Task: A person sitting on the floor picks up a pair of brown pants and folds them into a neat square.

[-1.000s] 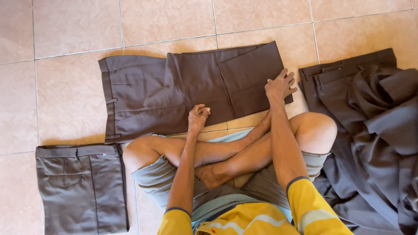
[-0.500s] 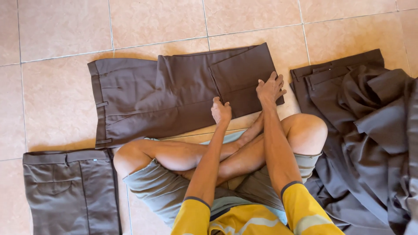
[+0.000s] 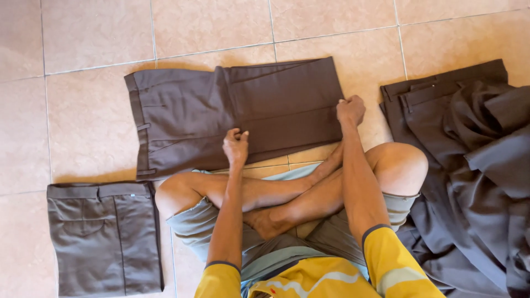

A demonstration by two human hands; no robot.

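Dark brown woven trousers [image 3: 237,116], folded over once, lie flat on the beige tiled floor [image 3: 83,44] in front of the crossed legs. The left hand [image 3: 236,146] pinches their near edge with closed fingers; the right hand [image 3: 351,110] is curled shut on the right-hand fold corner. The cloth looks light, soft and limp, best taken at edges and corners. A folded grey-brown pair [image 3: 105,237] lies at lower left; a heap of dark garments [image 3: 475,182] sits at right. No containers show.
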